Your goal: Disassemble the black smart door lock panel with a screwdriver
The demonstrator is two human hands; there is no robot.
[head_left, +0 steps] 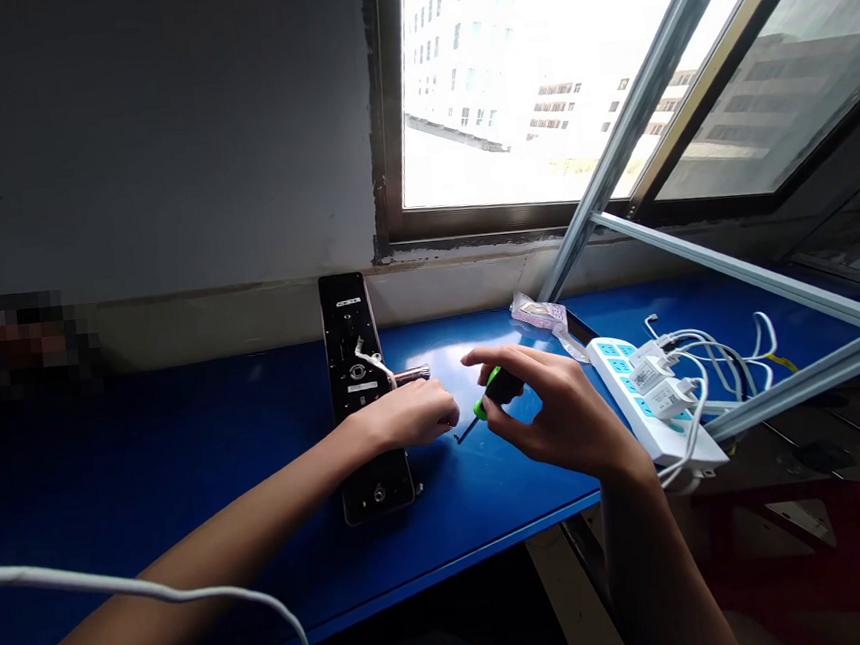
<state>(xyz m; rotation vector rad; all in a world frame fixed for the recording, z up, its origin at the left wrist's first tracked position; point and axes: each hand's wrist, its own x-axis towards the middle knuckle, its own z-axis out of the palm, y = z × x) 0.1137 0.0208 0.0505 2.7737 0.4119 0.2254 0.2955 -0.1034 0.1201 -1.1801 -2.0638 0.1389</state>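
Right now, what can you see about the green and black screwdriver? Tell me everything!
The screwdriver has a chunky black handle with bright green parts that look like plastic, and a thin, dark shaft that looks like metal. It tilts over the blue table, its tip pointing down and toward the picture's left. The right hand holds its handle, hiding some of it. The tip is too small to tell its shape or whether it touches the table.

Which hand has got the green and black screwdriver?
The right hand, which holds the screwdriver. The left hand is curled, reaching past the edge of the long black panel, apart from that tool.
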